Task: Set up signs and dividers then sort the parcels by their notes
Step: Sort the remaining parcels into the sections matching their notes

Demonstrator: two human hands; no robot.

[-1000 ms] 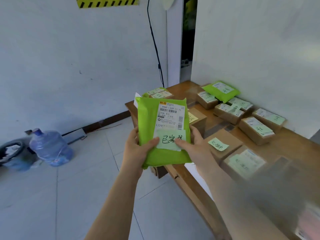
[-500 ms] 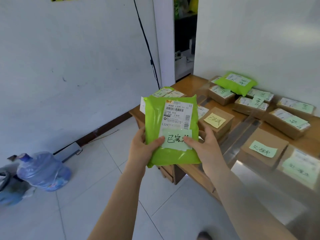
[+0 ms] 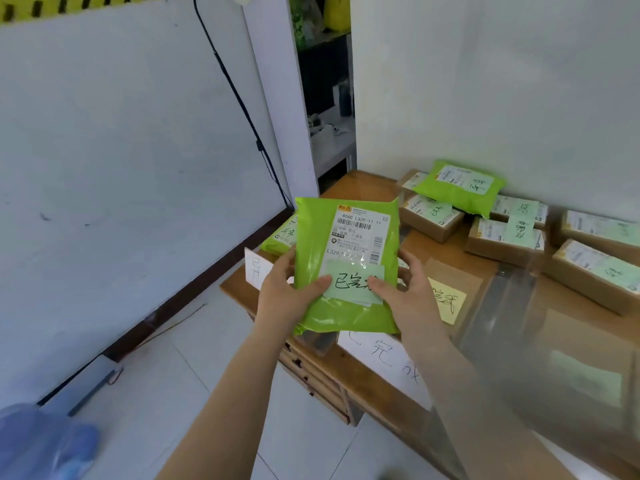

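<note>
A green mailer parcel (image 3: 322, 237) with a shipping label and a pale green handwritten note (image 3: 353, 282) is held upright over the wooden table's left front corner. My left hand (image 3: 284, 292) grips its left edge and my right hand (image 3: 412, 292) its right edge, both thumbs pressing on the note. Under it, a white paper sign (image 3: 384, 358) with handwriting hangs on the table's front edge, and another white sign (image 3: 256, 268) stands at the left end. A clear plastic divider (image 3: 512, 306) stands upright across the table to the right.
The wooden table (image 3: 363, 188) carries several cardboard boxes with green notes (image 3: 505, 237), a green mailer (image 3: 457, 187) at the back, another green mailer (image 3: 282, 237) on the left, and a box with a yellow note (image 3: 448, 299). A blue water bottle (image 3: 45, 441) lies on the tiled floor.
The view has swung right and closer to the table. The parcel stays in both hands, now over the table's corner above the white sign.
</note>
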